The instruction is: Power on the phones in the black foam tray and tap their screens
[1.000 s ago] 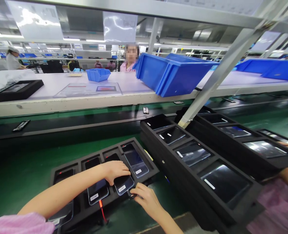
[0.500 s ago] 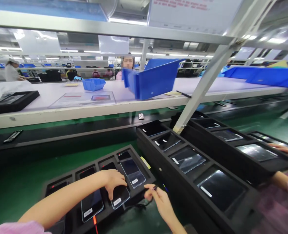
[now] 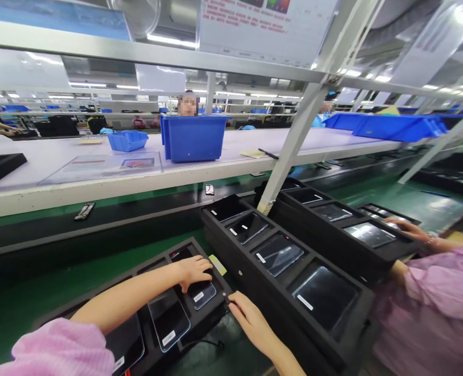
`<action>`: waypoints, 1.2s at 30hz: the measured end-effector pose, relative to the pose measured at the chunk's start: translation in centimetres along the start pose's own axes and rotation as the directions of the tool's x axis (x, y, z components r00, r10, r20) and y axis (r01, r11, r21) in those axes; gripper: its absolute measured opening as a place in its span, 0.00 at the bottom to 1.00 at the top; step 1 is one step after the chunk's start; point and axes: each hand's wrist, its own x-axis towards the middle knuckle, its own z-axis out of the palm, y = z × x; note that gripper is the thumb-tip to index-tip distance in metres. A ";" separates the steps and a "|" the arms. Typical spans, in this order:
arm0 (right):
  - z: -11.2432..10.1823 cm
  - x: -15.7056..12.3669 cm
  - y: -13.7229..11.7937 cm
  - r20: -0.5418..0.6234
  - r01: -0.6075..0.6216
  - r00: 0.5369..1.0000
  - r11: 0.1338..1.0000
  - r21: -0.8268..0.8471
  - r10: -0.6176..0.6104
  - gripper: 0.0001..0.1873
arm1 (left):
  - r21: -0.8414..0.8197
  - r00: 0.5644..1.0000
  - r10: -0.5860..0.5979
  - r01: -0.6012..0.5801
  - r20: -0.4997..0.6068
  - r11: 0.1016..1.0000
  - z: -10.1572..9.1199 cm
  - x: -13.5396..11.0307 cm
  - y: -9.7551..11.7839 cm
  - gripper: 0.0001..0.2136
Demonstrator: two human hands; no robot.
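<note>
The right hand [image 3: 251, 324] lies low and nearest, its fingertips pinched narrowly on a small dark plug end at the front edge of the black foam tray [image 3: 145, 266]; whether it fully grips the plug cannot be told. Just left of those fingertips, the left hand [image 3: 194, 270] presses down with curled fingers on a glossy phone [image 3: 200, 292] lying flat in the tray's rightmost slot, a white sticker on its glass. A second phone [image 3: 169, 319] with rounded corners lies in the next slot, left of the left hand. Right of both hands stands a stack of matte black trays [image 3: 290, 261] holding shiny screens. Beyond, a co-worker's hand [image 3: 406, 228] rests on another tray. Farther off, a blue plastic bin [image 3: 193, 138] sits on the pale shelf [image 3: 39, 183].
</note>
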 end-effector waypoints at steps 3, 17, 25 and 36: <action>-0.2 0.0 -0.4 0.101 0.089 0.992 0.977 -0.195 -0.071 0.14 | -0.035 1.000 0.018 -0.018 -0.013 0.999 -0.6 -0.7 -0.5 0.41; 0.7 1.5 -1.1 0.218 0.272 0.960 0.776 -0.569 -0.177 0.04 | -0.098 0.997 0.075 -0.075 -0.002 0.992 -0.4 -1.0 -0.2 0.42; 0.4 1.9 -1.6 0.199 0.263 0.964 0.758 -0.597 -0.178 0.04 | -0.081 0.997 0.072 -0.070 0.025 0.994 -0.4 -0.5 0.1 0.41; 1.6 2.0 -0.6 0.092 0.127 0.991 0.837 -0.532 -0.092 0.13 | -0.115 0.989 -0.103 0.115 0.108 0.987 -0.6 0.8 1.8 0.43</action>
